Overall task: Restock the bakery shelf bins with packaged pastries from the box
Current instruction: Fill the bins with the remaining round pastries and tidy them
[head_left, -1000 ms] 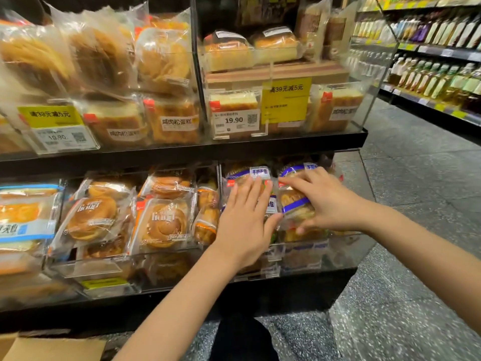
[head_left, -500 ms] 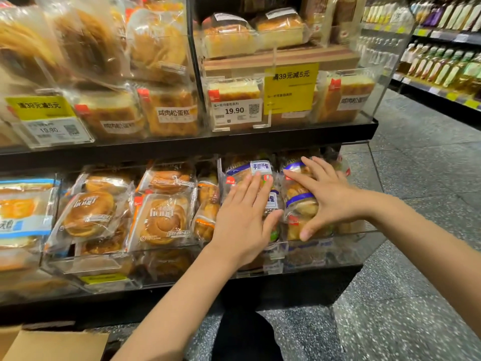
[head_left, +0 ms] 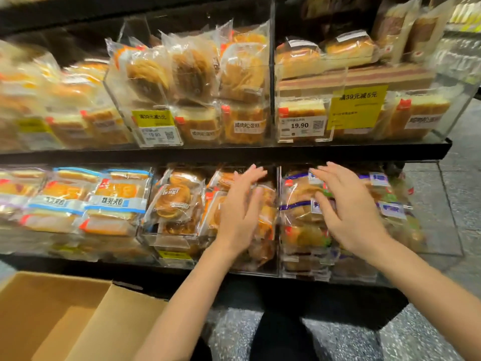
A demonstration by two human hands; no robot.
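Evidently both hands, left hand (head_left: 240,207) and right hand (head_left: 351,212), hovered with loose, empty fingers before the lower bins (head_left: 279,267), likely to neaten packets so they faced forward.

- A shop is shown, at its bakery section.
- Packaged pastries (head_left: 177,201) are stacked in clear bins (head_left: 278,256) on black shelves (head_left: 234,152).
- Price tags (head_left: 302,126) reading 19.90 and yellow promotion labels (head_left: 356,108) are fixed to the bin fronts.
- A cardboard box (head_left: 52,321) is set on the speckled floor (head_left: 455,191).
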